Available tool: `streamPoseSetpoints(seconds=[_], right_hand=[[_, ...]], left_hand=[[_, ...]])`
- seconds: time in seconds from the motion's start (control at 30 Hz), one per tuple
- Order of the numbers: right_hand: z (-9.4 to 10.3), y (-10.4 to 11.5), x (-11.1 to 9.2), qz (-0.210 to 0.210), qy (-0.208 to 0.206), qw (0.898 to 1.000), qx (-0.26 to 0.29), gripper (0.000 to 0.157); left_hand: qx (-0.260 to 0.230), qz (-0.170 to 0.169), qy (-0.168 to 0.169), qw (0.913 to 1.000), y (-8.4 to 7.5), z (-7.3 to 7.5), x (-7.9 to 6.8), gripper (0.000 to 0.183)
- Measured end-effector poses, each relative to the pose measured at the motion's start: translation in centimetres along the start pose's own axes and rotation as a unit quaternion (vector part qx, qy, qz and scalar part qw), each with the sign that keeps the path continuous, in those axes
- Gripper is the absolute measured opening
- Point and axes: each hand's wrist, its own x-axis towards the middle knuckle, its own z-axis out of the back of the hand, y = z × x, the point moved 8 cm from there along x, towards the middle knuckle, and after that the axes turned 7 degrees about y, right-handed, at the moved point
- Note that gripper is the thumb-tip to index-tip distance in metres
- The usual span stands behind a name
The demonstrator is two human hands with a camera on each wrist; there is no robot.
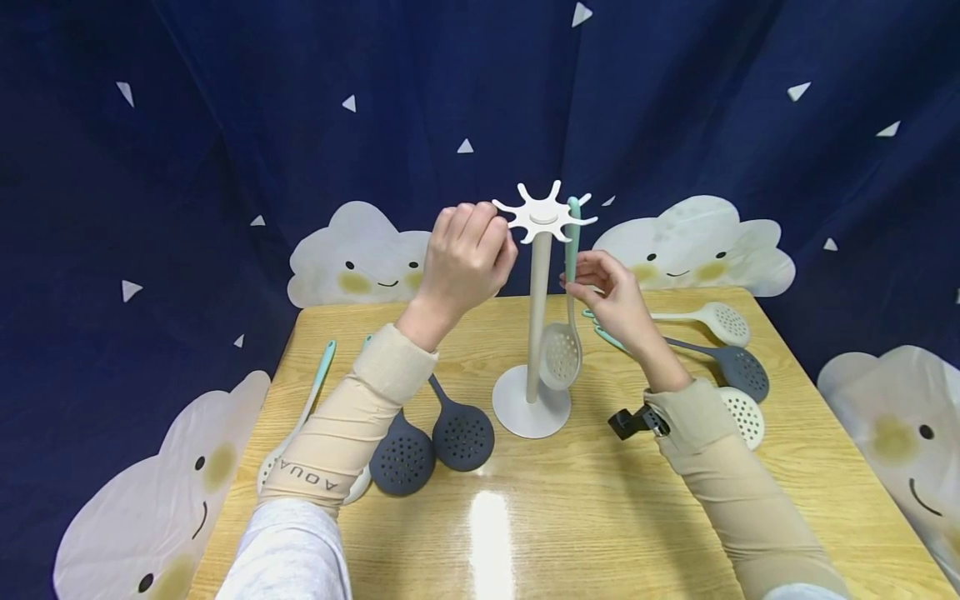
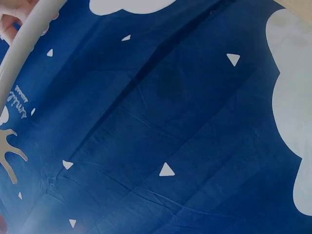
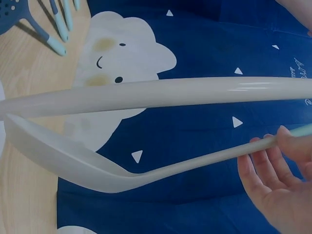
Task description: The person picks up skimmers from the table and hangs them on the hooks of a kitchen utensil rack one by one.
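White stand (image 1: 537,317) as landmark: pale slotted spoon (image 1: 561,357) immediately right of its post, on the same side as the right hand (image 1: 609,293), the nearer of the two. Runs nearly upright, long axis close to parallel with the post: green handle (image 1: 572,250) up at the prongs (image 1: 523,196), holed bowl down beside the lower post. Shows, in the right wrist view, a bent neck bowed away from the post, bowl lip slanting back toward it; cannot tell touching from apart. Held from the right, thumb (image 3: 287,141) and fingers pinching near the lower end of the green part, below the prongs. Cannot tell, at the handle's tip, hooked from merely alongside. Left of the stand's top, with prongs between it and the spoon: left hand (image 1: 468,250), fingers curled, tips hidden; cannot tell grip on a prong from bare curl.
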Motion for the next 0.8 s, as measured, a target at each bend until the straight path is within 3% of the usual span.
streamPoseSetpoints(seconds=[0.3,0.43,0.6,0.8], right_hand=[[0.5,-0.4,0.0,0.007,0.033,0.999,0.014,0.037],[1.4,-0.9,-0.1,0.015,0.016,1.0,-0.012,0.034],[3.0,-2.7,-0.3,0.01,-0.046,0.991,-0.122,0.026],[4.6,-6.3,-1.2,-0.026,-0.081,0.96,-0.268,0.022]], left_hand=[[-0.001,0.0,0.0,1.0,0.0,0.1,0.0,0.008],[0.0,0.0,0.0,1.0,0.0,0.1,-0.1,0.008],[0.001,0.001,0.001,1.0,0.0,0.1,-0.1,0.008],[0.005,-0.002,0.001,1.0,-0.1,0.1,0.0,0.008]])
